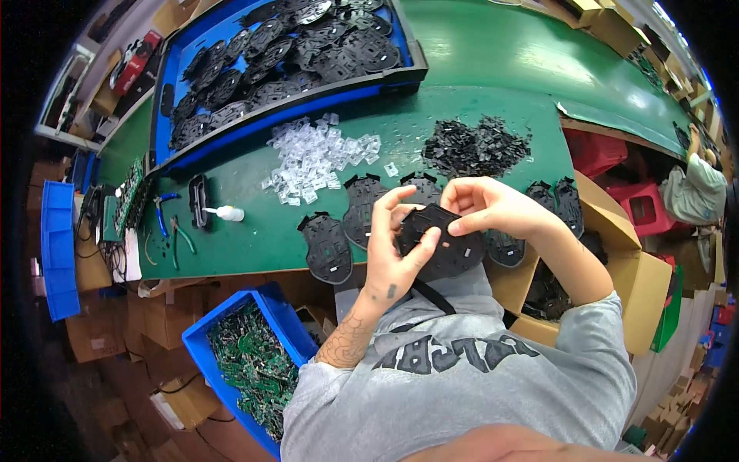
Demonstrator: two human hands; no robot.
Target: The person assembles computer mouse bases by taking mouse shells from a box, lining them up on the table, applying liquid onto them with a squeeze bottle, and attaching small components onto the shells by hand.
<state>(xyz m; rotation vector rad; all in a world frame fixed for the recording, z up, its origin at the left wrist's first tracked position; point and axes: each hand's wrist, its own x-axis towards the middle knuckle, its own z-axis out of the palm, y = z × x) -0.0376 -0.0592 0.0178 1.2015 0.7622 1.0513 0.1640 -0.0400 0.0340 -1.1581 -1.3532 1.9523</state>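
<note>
A black plastic shell (454, 258), shaped like the base of a computer mouse, is held up in front of my body at the bench's near edge. My left hand (395, 250) grips its left side, with the thumb lying across the inner face. At the upper edge, the thumb and forefinger of my right hand (493, 209) pinch together on the shell; any small part between them is hidden. Similar shells lie around my hands: one (326, 245) to the left, another (362, 208) behind my left hand, and more (568, 204) on the right.
Behind lie a pile of clear plastic pieces (315, 154) and a heap of small black parts (473, 146). A blue tray (173, 77) of shells stands far left, near pliers (183, 239) and a white bottle (229, 213). Below are a blue bin (202, 339) of circuit boards and a cardboard box (647, 300).
</note>
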